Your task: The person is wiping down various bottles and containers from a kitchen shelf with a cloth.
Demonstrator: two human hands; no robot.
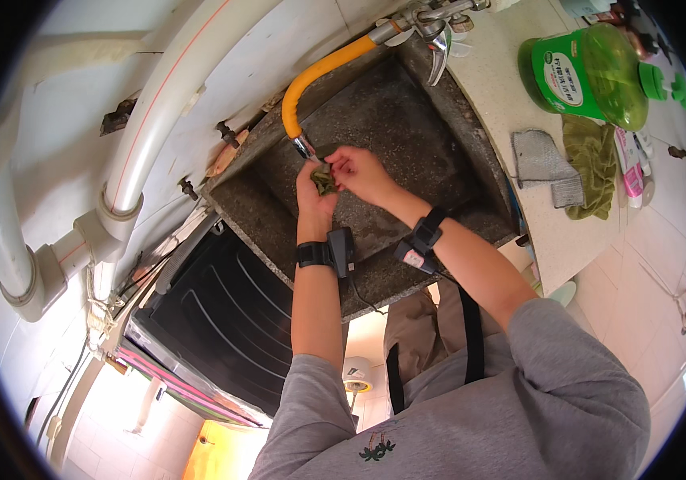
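My left hand [313,195] is over the dark stone sink [379,114], palm up, cupping a small crumpled green piece [324,181]. Whether that piece is cloth or leaf is hard to tell. From the right, my right hand [360,174] meets it with bent fingers, pinching its edge near the left fingertips. Just above both hands ends the metal nozzle [304,148] of a yellow hose [313,72], which comes off the tap [436,42]. A thin stream seems to run from the nozzle onto the fingers. Each wrist wears a black strap with a small device.
Right of the sink, a counter [499,108] holds a large green detergent bottle [589,75], a grey mesh cloth [544,162], an olive cloth [592,162] and a pink-and-white tube [629,162]. White pipes [157,108] run along the left wall. A black ribbed lid [229,312] stands below left.
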